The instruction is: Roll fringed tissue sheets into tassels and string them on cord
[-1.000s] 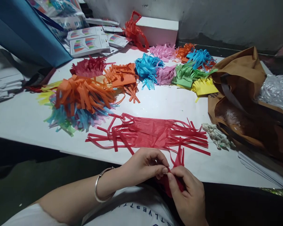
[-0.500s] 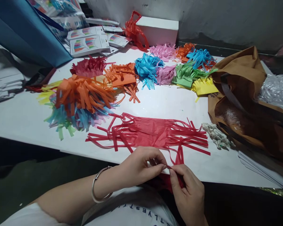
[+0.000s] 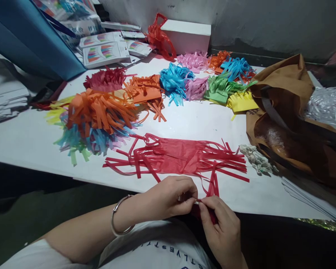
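Red tissue paper [image 3: 182,155] with fringed strips at both ends is spread at the table's front. Just before the edge, my left hand [image 3: 172,198] pinches a red paper strip [image 3: 199,200] between thumb and fingers. My right hand [image 3: 222,224] grips the same strip close by, fingertips almost meeting those of the left. Below and behind the fingers more red paper [image 3: 196,213] shows, mostly hidden by my hands. A few loose red strips [image 3: 212,183] trail from the spread sheet down toward my right hand.
Orange fringed paper [image 3: 100,112] tops a multicoloured pile at left. Blue [image 3: 175,82], green [image 3: 220,89] and yellow bundles [image 3: 242,101] lie behind. A brown bag [image 3: 282,82] and crumpled whitish string-like material [image 3: 254,158] are at right. Flat boxes [image 3: 105,53] stand at the back left.
My hands stay close together at the table's edge. The fingers have shifted slightly on the red strip, and less red paper shows beneath them. The view has moved slightly.
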`<action>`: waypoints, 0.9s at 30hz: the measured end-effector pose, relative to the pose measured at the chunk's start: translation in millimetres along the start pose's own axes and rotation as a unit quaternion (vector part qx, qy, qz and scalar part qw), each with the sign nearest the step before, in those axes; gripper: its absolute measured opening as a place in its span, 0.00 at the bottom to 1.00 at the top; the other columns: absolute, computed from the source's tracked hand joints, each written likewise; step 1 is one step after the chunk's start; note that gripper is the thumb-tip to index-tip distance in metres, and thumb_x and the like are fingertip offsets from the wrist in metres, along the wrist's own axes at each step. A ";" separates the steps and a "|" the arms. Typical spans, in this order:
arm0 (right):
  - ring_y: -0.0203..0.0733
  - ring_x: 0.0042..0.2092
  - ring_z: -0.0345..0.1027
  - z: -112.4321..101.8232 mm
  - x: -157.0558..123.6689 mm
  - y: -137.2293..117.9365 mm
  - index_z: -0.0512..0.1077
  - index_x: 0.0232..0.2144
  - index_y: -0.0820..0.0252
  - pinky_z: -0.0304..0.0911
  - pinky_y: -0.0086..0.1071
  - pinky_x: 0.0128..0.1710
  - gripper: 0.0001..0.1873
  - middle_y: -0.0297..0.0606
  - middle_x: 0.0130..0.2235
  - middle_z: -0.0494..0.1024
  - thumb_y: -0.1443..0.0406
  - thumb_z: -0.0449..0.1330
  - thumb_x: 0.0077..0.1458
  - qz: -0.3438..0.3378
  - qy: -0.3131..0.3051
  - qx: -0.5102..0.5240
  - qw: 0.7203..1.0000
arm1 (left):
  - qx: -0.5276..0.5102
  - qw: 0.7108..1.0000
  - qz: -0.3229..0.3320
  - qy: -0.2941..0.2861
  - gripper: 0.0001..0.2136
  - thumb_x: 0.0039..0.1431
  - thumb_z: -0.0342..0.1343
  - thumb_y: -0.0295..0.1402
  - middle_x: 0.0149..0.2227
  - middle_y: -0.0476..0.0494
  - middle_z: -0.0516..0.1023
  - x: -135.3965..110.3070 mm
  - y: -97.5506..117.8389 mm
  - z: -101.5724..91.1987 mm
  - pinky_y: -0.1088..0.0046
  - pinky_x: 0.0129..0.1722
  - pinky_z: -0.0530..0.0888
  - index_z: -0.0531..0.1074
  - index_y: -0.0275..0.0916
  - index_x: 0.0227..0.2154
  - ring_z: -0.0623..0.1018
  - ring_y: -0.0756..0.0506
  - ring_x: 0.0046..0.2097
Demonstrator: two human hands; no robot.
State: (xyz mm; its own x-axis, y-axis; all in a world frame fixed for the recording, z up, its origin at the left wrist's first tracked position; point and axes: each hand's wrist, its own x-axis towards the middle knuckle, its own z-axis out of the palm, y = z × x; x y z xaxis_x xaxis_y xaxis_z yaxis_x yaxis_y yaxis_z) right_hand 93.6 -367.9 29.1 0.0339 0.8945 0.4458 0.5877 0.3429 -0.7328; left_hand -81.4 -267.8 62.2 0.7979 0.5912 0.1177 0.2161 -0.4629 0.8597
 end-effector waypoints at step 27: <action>0.38 0.31 0.72 -1.7 1.2 -4.0 0.71 0.32 0.56 0.69 0.28 0.34 0.06 0.34 0.30 0.76 0.64 0.57 0.62 0.019 0.004 -0.024 1.000 | -0.086 0.982 -0.011 0.168 0.09 0.69 0.49 0.32 0.31 0.46 0.73 -23.9 4.7 -22.1 0.81 0.26 0.71 0.70 0.35 0.34 0.73 0.54 0.25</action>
State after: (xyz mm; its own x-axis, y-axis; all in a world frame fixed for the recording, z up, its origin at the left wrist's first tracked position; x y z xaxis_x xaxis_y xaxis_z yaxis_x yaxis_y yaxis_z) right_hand 92.7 -368.7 33.4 0.0621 0.9043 0.4224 0.6241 0.2951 -0.7235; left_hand -111.9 -269.4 74.3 0.5573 0.7976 0.2309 0.1098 -0.3464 0.9317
